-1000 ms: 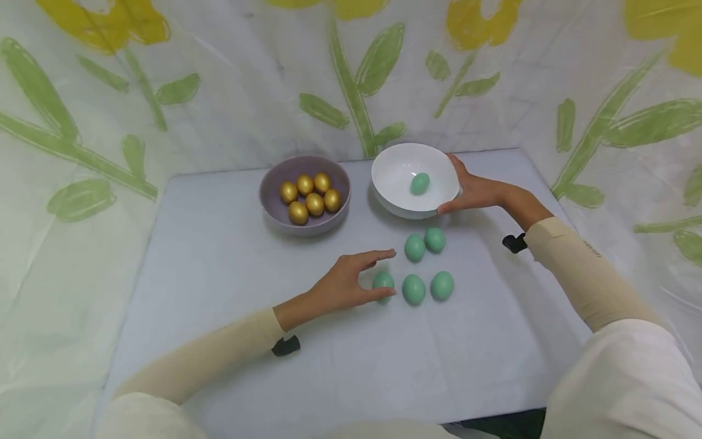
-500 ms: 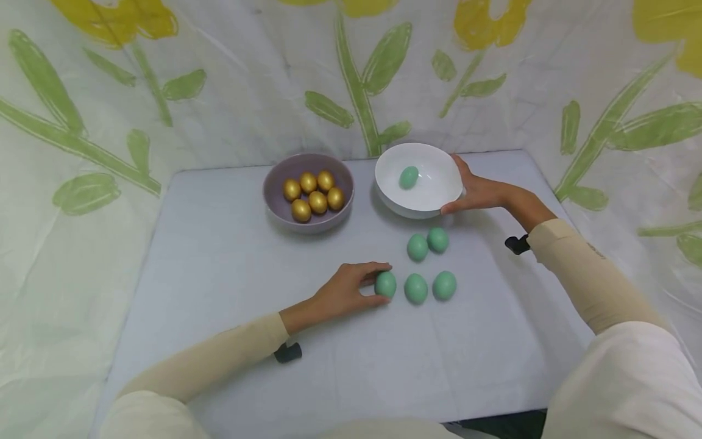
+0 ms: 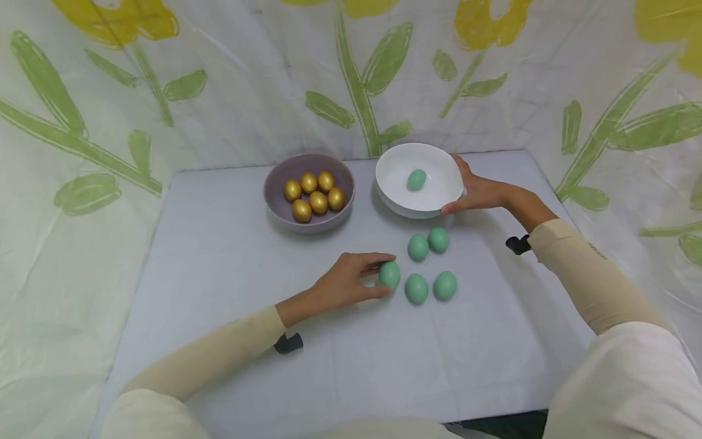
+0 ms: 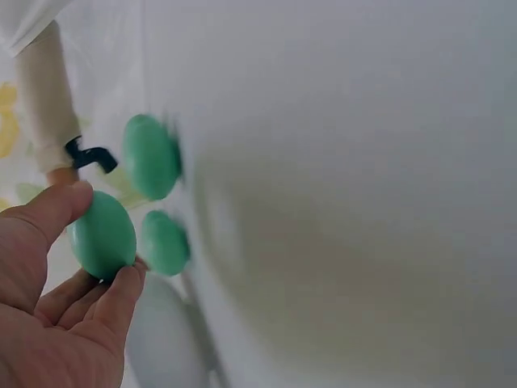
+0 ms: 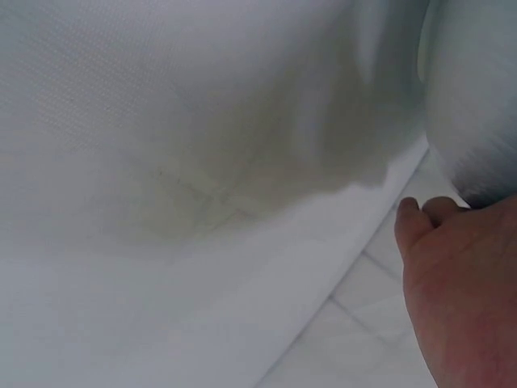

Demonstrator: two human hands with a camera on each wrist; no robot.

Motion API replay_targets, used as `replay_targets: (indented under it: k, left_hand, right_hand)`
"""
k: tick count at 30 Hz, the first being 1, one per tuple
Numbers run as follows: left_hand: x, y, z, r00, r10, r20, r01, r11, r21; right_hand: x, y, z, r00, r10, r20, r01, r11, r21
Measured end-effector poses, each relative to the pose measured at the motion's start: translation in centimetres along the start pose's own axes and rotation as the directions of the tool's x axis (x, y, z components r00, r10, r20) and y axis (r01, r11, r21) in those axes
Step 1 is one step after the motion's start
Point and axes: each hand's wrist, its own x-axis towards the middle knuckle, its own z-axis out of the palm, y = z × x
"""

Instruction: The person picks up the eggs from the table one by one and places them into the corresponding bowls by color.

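My left hand pinches a green egg between thumb and fingertips, as the left wrist view shows too, with the held egg just off the table. Close by on the cloth lie several more green eggs. At the back, my right hand holds the side of a white bowl, its thumb at the near side. One green egg lies inside that bowl. The right wrist view catches only part of the right hand against the bowl's outer wall; its fingertips are largely hidden.
Left of the white bowl stands a mauve bowl holding several golden eggs. A pale cloth covers the table. Behind it hangs a sheet with painted flowers, close to both bowls.
My left hand has closed its fingers on the leftmost green egg and lifted it slightly. Inside the white bowl, the egg has rolled left and partly back. The right hand keeps its hold.
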Motion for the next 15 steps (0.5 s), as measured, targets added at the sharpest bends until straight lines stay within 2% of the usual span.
replay_targets:
  k: [6, 11, 15]
  left_hand:
    - [2.3, 2.8, -3.1, 0.995, 0.087, -0.046, -0.087, 0.996, -0.005]
    - [5.1, 4.9, -5.9, 0.986, 0.137, -0.095, -0.136, 0.991, 0.020]
    - [7.4, 5.8, -7.5, 0.976, 0.175, -0.128, -0.169, 0.984, 0.050]
  right_hand:
    - [0.0, 0.1, 0.0, 1.000, 0.004, 0.000, -0.004, 1.000, 0.001]
    - [-0.1, 0.2, 0.0, 1.000, 0.015, 0.000, -0.015, 1.000, 0.001]
    - [0.0, 0.1, 0.0, 1.000, -0.006, -0.006, 0.006, 1.000, 0.008]
